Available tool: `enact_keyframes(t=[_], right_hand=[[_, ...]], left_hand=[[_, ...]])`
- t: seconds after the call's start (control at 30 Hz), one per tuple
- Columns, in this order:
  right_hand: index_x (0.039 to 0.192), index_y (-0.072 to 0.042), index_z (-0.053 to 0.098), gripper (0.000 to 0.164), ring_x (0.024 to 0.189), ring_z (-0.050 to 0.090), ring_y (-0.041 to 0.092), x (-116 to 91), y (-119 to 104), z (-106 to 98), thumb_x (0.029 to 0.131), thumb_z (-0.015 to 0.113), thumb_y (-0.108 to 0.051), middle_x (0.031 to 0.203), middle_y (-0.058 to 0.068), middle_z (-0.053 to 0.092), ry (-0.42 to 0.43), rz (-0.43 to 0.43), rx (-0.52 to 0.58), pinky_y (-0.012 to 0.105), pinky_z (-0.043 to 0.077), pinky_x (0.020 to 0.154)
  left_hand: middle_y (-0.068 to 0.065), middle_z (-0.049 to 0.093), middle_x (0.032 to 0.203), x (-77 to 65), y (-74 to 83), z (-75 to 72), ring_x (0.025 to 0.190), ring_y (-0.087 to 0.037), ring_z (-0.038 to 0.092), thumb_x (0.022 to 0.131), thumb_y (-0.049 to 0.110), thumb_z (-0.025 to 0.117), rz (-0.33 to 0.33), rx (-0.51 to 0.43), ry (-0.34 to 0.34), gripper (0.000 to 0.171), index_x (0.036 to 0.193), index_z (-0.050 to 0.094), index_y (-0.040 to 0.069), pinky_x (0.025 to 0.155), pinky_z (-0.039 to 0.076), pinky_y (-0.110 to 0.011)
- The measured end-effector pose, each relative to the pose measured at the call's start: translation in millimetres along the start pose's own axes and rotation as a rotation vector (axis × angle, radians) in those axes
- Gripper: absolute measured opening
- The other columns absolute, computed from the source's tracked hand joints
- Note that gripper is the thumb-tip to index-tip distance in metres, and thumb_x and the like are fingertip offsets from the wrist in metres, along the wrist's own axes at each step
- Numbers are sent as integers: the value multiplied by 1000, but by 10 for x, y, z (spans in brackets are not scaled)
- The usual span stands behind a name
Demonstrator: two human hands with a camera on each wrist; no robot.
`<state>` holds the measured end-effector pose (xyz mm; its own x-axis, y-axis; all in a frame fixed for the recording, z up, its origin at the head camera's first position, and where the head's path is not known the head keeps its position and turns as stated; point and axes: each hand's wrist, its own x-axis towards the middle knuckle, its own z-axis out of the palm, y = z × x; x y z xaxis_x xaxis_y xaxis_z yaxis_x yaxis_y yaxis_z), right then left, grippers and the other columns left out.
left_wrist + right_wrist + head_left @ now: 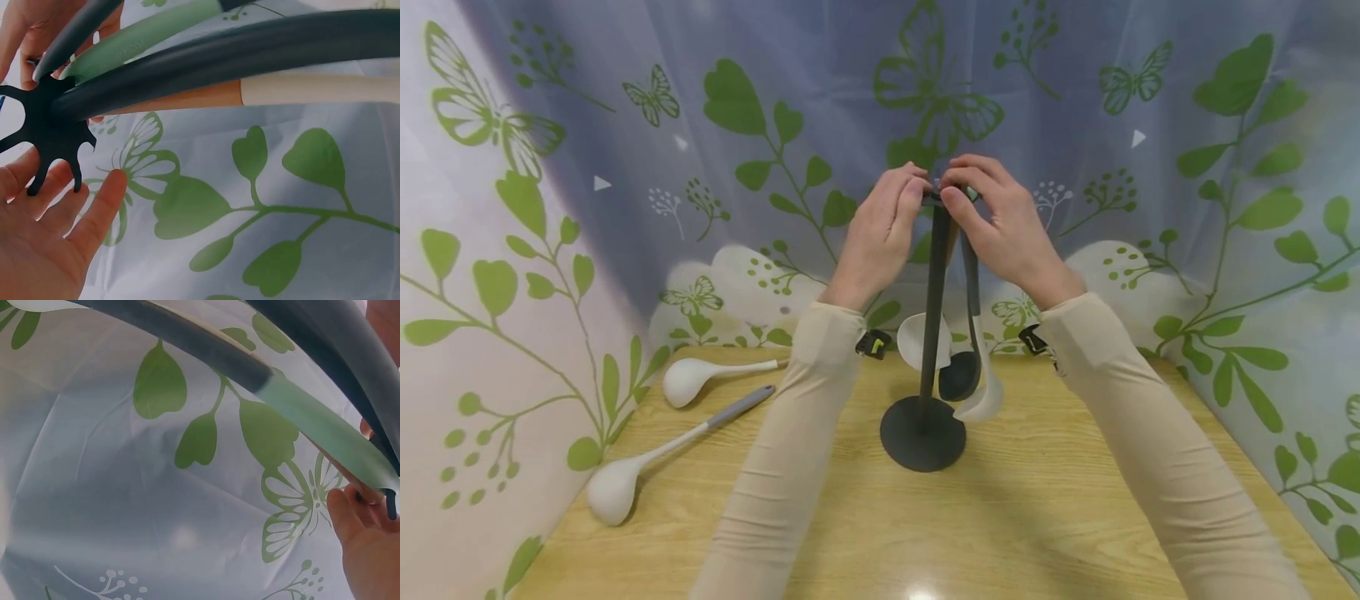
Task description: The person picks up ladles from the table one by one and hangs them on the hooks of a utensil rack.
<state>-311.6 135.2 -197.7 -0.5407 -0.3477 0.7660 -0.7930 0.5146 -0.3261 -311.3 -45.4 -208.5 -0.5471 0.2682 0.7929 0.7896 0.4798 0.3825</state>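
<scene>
Between my hands stands a dark utensil rack [931,325] with a round base and a hooked top. Straight fingers of my left hand [883,221] touch the hooks from the left; in the left wrist view they lie behind the hooked top [50,122]. From the right, my right hand [1003,221] grips the rack's top with curled thumb and fingers. Below it hang a white ladle [988,398], a black utensil head [958,379] and a broad white utensil head [917,340]. A green handle [144,40], a brown handle [187,99] and a grey handle [78,31] hang from the hooks.
On the wooden table [1037,517] at left lie two white ladles: a grey-handled ladle [613,492] nearer me and another ladle [683,383] farther back, its handle end behind my left sleeve. A patterned curtain [820,75] closes off the back and sides.
</scene>
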Motion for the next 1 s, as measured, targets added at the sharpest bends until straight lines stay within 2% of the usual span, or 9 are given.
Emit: enact_keyframes(t=[0.13, 0.27, 0.33, 0.47, 0.6, 0.8, 1.0], right_hand=[[114, -6, 64, 42, 118, 46, 16, -2, 3, 5, 98, 48, -41, 135, 9, 49, 11, 2, 9, 46, 43, 94], [114, -6, 64, 45, 116, 47, 16, -2, 7, 43, 98, 47, -44, 134, 11, 49, 16, -8, 11, 45, 44, 92], [114, -6, 64, 48, 116, 47, 17, -8, 6, 63, 98, 45, -46, 134, 12, 49, 15, -9, 9, 45, 44, 91], [114, -5, 63, 52, 117, 46, 17, -29, 10, 79, 97, 43, -50, 135, 13, 47, 16, -9, 14, 47, 44, 90], [113, -6, 63, 52, 119, 45, 16, -30, 17, 79, 97, 43, -50, 136, 11, 47, 31, -18, 21, 49, 44, 90], [112, -5, 64, 52, 116, 47, 19, -11, 1, 74, 97, 44, -50, 134, 12, 49, 45, -39, 29, 49, 44, 88], [108, 2, 63, 53, 114, 48, 29, -31, -188, 19, 98, 43, -47, 131, 19, 50, 53, -39, 55, 52, 43, 87]], left_hand=[[-11, 44, 143, -4, 8, 3, 132, -6, 30, 106, 24, 27, 0, -11, -5, 40, 133, 50, 6, 109, 29, -25], [-5, 30, 153, -51, 13, -2, 135, -3, 23, 105, 28, 27, -17, -5, -13, 44, 144, 37, 10, 110, 28, -30], [-1, 23, 155, -93, 14, 0, 135, -4, 21, 105, 31, 27, -20, 2, -19, 46, 146, 33, 12, 109, 31, -33], [0, 16, 157, -187, -5, 12, 134, -8, 26, 104, 31, 31, -12, -10, -20, 48, 149, 26, 14, 99, 43, -36], [-3, 18, 156, -259, -36, 5, 132, -10, 31, 103, 30, 34, 3, -34, 6, 49, 150, 25, 16, 91, 49, -32], [-9, 29, 151, -381, -110, -41, 129, -13, 35, 102, 28, 38, 14, -24, 37, 49, 148, 28, 12, 87, 50, -33], [-16, 40, 142, -498, -201, -48, 125, -16, 39, 102, 27, 40, 3, -13, 38, 49, 146, 30, 8, 85, 50, -34]])
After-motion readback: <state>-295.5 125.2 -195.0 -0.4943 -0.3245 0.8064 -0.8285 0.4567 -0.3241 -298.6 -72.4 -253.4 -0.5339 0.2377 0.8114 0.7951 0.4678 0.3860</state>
